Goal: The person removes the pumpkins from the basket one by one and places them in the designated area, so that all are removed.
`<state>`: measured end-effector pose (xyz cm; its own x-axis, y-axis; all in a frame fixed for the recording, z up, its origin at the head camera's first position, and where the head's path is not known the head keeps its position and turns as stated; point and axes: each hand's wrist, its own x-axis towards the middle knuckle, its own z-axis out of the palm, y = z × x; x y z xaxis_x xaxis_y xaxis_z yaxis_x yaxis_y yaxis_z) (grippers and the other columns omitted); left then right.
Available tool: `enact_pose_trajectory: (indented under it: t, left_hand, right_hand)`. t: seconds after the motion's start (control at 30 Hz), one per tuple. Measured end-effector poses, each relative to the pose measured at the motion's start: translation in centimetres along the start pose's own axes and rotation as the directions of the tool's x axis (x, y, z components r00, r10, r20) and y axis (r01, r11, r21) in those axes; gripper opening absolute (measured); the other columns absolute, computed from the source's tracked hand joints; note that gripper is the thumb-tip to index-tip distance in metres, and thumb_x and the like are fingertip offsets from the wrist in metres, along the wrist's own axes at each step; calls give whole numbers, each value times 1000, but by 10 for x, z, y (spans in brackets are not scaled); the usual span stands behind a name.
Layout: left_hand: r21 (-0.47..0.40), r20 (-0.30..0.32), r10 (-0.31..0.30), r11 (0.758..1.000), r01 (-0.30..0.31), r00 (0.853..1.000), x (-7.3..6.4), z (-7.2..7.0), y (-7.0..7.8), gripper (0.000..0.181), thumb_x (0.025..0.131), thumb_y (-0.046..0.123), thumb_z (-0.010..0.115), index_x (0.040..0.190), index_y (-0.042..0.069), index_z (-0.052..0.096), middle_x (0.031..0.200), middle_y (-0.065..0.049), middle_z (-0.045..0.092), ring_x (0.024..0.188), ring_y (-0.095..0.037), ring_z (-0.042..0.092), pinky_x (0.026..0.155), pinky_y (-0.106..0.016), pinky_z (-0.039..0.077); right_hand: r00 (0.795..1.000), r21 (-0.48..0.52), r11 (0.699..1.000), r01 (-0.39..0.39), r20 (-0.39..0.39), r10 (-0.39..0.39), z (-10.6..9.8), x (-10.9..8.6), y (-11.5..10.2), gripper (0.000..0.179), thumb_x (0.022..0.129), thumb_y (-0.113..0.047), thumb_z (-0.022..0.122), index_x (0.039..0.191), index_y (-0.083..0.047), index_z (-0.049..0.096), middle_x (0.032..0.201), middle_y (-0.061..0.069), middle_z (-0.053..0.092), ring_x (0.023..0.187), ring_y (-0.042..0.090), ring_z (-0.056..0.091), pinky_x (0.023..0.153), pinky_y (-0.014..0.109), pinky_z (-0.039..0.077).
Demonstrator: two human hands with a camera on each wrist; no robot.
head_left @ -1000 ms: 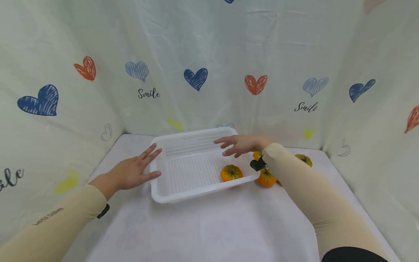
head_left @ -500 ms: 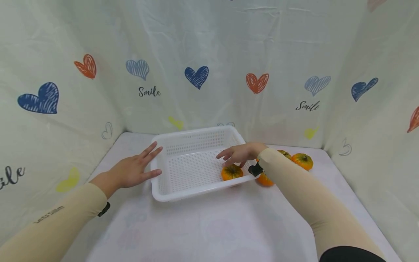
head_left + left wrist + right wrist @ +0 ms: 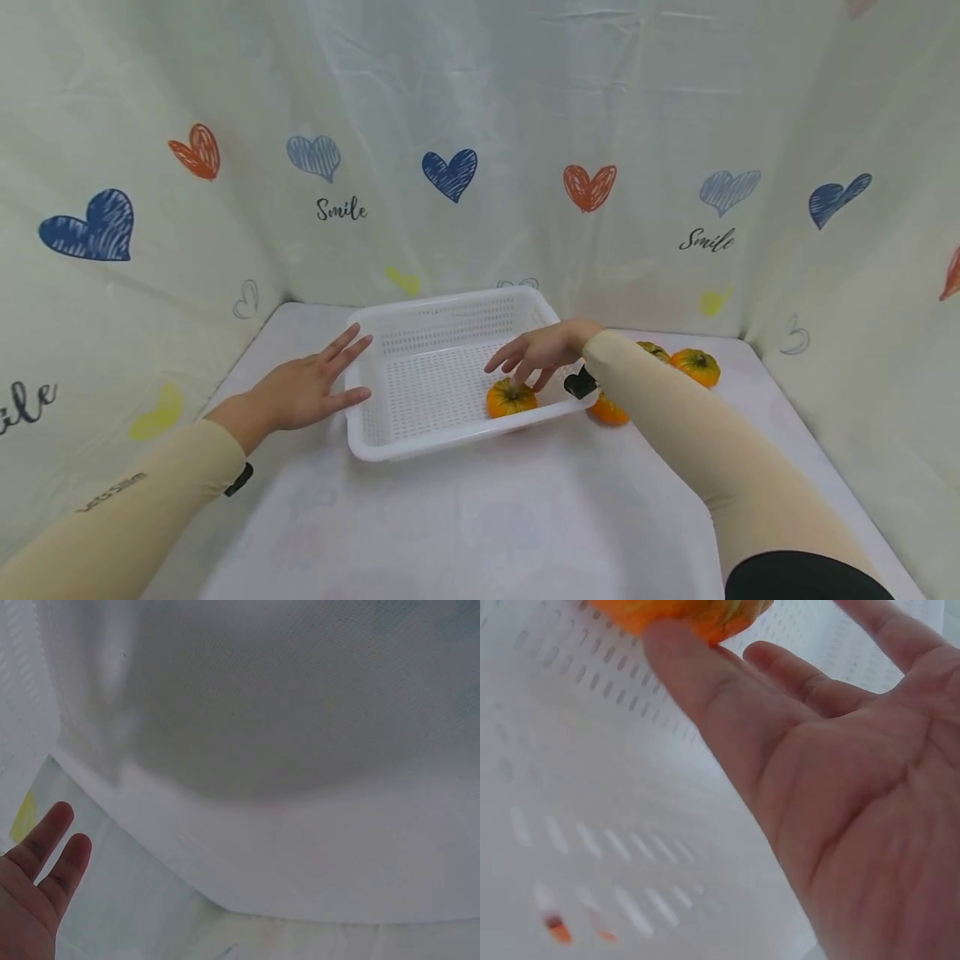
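A white perforated basket (image 3: 420, 437) sits on the table's middle. Inside it, near the front right, lies a small orange pumpkin (image 3: 509, 399). My right hand (image 3: 534, 353) reaches over the basket's right side, fingers straight, fingertips touching the pumpkin's top; in the right wrist view the pumpkin (image 3: 682, 615) shows above the open palm (image 3: 832, 787). My left hand (image 3: 307, 387) rests flat against the basket's left rim, fingers spread; its fingers (image 3: 45, 862) show beside the basket wall (image 3: 285, 847) in the left wrist view.
More small pumpkins lie on the table right of the basket: one (image 3: 606, 410) by its corner, partly behind my forearm, and two (image 3: 694, 367) farther back. Heart-print curtains wall in the table on three sides. White tabletop (image 3: 487, 517) stretches in front.
My right hand dropped from above the basket onto the pumpkin and pushed it a little leftward inside the basket. My left hand stayed in place.
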<state>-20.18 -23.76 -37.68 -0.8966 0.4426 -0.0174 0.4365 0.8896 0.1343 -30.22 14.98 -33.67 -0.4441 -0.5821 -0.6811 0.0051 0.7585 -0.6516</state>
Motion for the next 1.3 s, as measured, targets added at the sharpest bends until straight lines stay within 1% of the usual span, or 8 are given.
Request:
enact_pose_trajectory:
  t: [0.13,0.27,0.4,0.63,0.77,0.9,1.1,1.3]
  left_hand:
    - [-3,2,-4,1000,4,1000,0,1,-1,86,97,69,40,162,20,11,167,-7,-1,130,-44,48,99,-61,42]
    - [-1,0,-8,1000,8,1000,1,2,-1,86,97,69,40,162,21,10,167,-7,-1,130,-45,48,100,-61,42]
    - [7,-1,-4,1000,4,1000,0,2,-2,86,97,68,39,162,21,8,167,-8,-1,130,-45,48,99,-62,42]
    - [-2,3,-6,1000,6,1000,0,1,-1,85,98,68,40,162,21,8,167,-7,-2,129,-47,48,100,-63,40]
    - [-5,4,-11,1000,11,1000,0,1,-1,86,97,69,40,162,21,9,167,-7,-2,129,-47,48,100,-63,40]
    - [-6,2,-13,1000,13,1000,0,1,-1,86,97,69,40,162,21,10,167,-6,-1,128,-46,49,100,-62,41]
    - [-3,0,-12,1000,12,1000,0,2,-1,86,97,70,39,162,21,10,167,-6,-2,128,-46,49,100,-62,41]
    - [0,-2,-14,1000,14,1000,-1,1,1,87,97,70,39,162,20,11,167,-6,-1,128,-46,50,99,-62,42]
  right_hand:
    - [1000,-21,1000,-16,20,16,0,6,0,51,97,-3,60,144,-22,56,153,10,39,131,27,47,97,46,50]
    - [998,-54,998,-33,47,35,-1,11,2,50,96,1,60,139,-24,61,150,4,44,129,24,50,95,45,51]
    - [998,-69,997,-37,55,41,-2,14,4,51,93,3,63,134,-27,65,148,1,47,128,22,49,93,44,53]
    - [996,-101,995,-21,79,29,-2,20,7,53,91,1,67,133,-31,65,142,4,49,127,21,48,93,40,53]
    - [996,-114,993,-9,91,19,-2,24,7,54,89,0,70,133,-30,65,141,6,48,127,22,47,91,40,54]
    - [996,-106,994,-14,91,24,-2,26,7,55,88,1,71,133,-30,65,141,6,48,127,22,48,90,40,55]
    - [994,-111,994,-14,102,25,-1,26,6,54,90,-3,71,135,-30,63,136,5,53,124,20,51,91,38,54]
    - [993,-81,997,-15,118,24,0,26,4,54,90,-3,71,138,-27,61,132,7,55,120,23,54,90,41,55]
